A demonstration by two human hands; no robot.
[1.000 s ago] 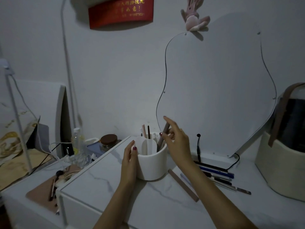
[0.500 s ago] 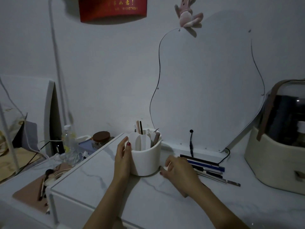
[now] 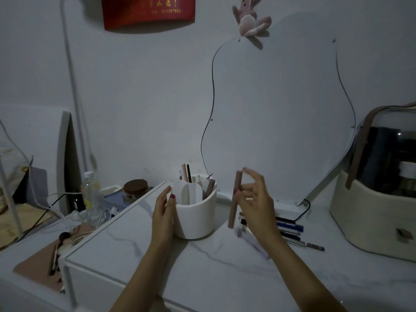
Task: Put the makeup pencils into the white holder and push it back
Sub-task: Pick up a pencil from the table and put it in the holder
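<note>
A white round holder (image 3: 198,218) with inner dividers stands on the marble top, and a few pencils stick up from its back compartments. My left hand (image 3: 163,212) rests against the holder's left wall, fingers straight. My right hand (image 3: 254,200) pinches a long brown makeup pencil (image 3: 234,201), held nearly upright just right of the holder and clear of the table. More pencils (image 3: 290,230) lie side by side on the top, behind and right of my right hand.
A curvy mirror (image 3: 281,113) leans on the wall behind. A domed cream organiser (image 3: 378,194) stands at the right. Left of the marble top (image 3: 202,273) sit a brown-lidded jar (image 3: 136,188), a clear bottle (image 3: 89,190), cables and a pink mat with brushes (image 3: 45,266).
My right hand dropped one pencil in the holder, went down to the table, and has now lifted a brown pencil upright. My left hand stays on the holder.
</note>
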